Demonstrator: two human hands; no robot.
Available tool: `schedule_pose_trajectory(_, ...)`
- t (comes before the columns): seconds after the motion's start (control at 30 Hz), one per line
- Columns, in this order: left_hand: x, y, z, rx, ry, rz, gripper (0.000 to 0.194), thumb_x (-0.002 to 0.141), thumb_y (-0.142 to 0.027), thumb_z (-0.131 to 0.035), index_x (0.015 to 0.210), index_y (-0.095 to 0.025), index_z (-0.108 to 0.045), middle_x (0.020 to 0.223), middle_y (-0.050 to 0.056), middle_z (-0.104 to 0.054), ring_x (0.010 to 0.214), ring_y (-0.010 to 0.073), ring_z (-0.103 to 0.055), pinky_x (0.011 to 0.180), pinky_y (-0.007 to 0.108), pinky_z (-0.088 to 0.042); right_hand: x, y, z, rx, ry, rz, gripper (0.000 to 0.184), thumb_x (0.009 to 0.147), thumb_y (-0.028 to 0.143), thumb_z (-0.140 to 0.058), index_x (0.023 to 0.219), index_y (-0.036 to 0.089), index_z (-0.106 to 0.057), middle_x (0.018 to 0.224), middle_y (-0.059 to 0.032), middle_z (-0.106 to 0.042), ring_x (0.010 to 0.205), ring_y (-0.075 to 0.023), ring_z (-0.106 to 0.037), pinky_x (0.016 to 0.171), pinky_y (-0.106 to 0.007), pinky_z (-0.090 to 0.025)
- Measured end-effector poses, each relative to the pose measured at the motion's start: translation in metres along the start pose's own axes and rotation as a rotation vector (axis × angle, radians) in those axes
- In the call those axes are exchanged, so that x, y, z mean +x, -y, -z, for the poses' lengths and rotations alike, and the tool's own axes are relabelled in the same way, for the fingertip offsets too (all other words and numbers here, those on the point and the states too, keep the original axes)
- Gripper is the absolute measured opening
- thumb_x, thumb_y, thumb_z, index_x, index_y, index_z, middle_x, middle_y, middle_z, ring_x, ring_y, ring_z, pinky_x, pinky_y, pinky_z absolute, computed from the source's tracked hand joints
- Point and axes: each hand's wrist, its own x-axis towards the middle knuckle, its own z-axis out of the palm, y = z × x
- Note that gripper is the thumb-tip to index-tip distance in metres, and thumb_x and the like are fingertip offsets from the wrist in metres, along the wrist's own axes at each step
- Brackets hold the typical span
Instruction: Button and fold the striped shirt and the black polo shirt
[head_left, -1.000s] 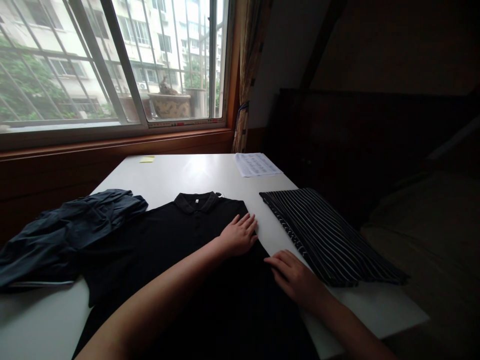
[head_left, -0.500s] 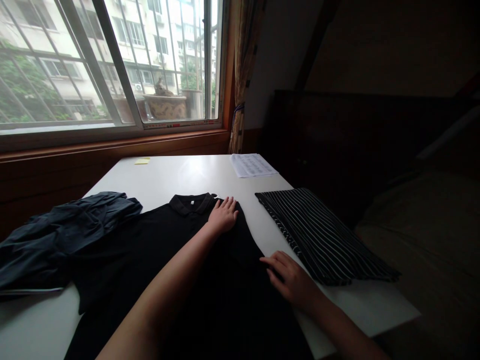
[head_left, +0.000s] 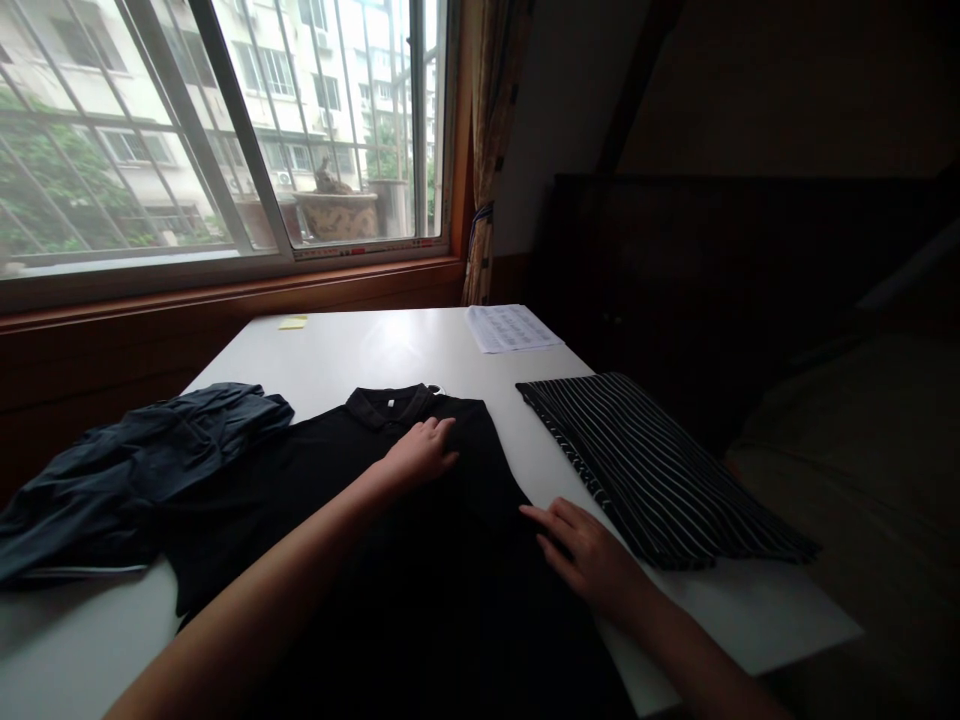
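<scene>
A black polo shirt (head_left: 465,580) lies face up on the white table, its collar at the far end with a small pale label inside. My left hand (head_left: 421,452) is over the upper chest just below the collar, palm down, fingers partly stretched and holding nothing. Whether it touches the cloth I cannot tell. At the shirt's right side edge rests my right hand (head_left: 585,552), fingers extended and apart, index fingertip on the fabric. A white ring-like item (head_left: 436,390) shows beside the collar.
Crumpled dark blue-grey clothing (head_left: 150,460) lies on the left, against the shirt's sleeve. A folded striped black garment (head_left: 652,460) sits to the right. Printed sheets (head_left: 511,329) and a yellow sticky note (head_left: 293,323) are at the far end of the white table (head_left: 390,345), near the window.
My left hand has moved left and nearer from the right shoulder area, its fingers less spread. My right hand stays at the side edge. The view has shifted slightly.
</scene>
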Motion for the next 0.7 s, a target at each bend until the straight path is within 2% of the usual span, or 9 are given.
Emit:
schedule_pose_trajectory(0.13, -0.012, 0.012, 0.006, -0.087, 0.092, 0.035, 0.064, 0.085, -0.034, -0.069, 0.143, -0.017, -0.047, 0.112, 0.010, -0.071, 0.100, 0.0241, -0.070, 0.084, 0.029, -0.053, -0.001, -0.001, -0.001, 0.001, 0.019, -0.005, 0.045, 0.096, 0.015, -0.052, 0.140, 0.026, -0.055, 0.099, -0.0059, -0.060, 0.090, -0.0206, -0.063, 0.083, -0.037, -0.056)
schedule_pose_trajectory(0.3, -0.010, 0.011, 0.008, -0.156, 0.113, 0.093, 0.050, 0.083, -0.025, -0.068, 0.130, -0.016, -0.054, 0.097, 0.007, -0.073, 0.086, 0.0223, -0.071, 0.070, 0.027, -0.051, -0.001, -0.002, -0.002, -0.004, -0.002, -0.001, 0.043, 0.097, 0.016, -0.052, 0.139, 0.026, -0.055, 0.098, -0.0057, -0.060, 0.090, -0.0204, -0.063, 0.084, -0.037, -0.056)
schedule_pose_trajectory(0.43, -0.006, 0.008, 0.012, -0.199, 0.106, 0.117, 0.046, 0.083, -0.018, -0.062, 0.127, -0.017, -0.053, 0.089, 0.003, -0.071, 0.080, 0.0196, -0.069, 0.064, 0.025, -0.050, -0.001, -0.001, 0.000, -0.002, -0.004, 0.006, 0.045, 0.096, 0.015, -0.052, 0.139, 0.027, -0.055, 0.098, -0.0056, -0.061, 0.089, -0.0204, -0.063, 0.083, -0.036, -0.056)
schedule_pose_trajectory(0.57, -0.008, 0.011, 0.014, -0.195, 0.088, 0.100, 0.048, 0.081, -0.014, -0.062, 0.128, -0.017, -0.052, 0.088, 0.002, -0.069, 0.079, 0.0180, -0.069, 0.066, 0.025, -0.052, -0.001, 0.000, 0.000, 0.004, -0.001, 0.004, 0.044, 0.097, 0.014, -0.050, 0.139, 0.026, -0.055, 0.098, -0.0062, -0.061, 0.090, -0.0206, -0.063, 0.083, -0.037, -0.056)
schedule_pose_trajectory(0.7, -0.010, 0.011, 0.012, -0.131, 0.024, 0.046, 0.051, 0.081, -0.012, -0.064, 0.131, -0.019, -0.054, 0.111, 0.008, -0.066, 0.096, 0.0215, -0.067, 0.085, 0.032, -0.055, -0.001, -0.001, -0.001, 0.011, -0.017, 0.018, 0.045, 0.095, 0.013, -0.051, 0.137, 0.026, -0.057, 0.097, -0.0060, -0.061, 0.089, -0.0206, -0.064, 0.083, -0.037, -0.056)
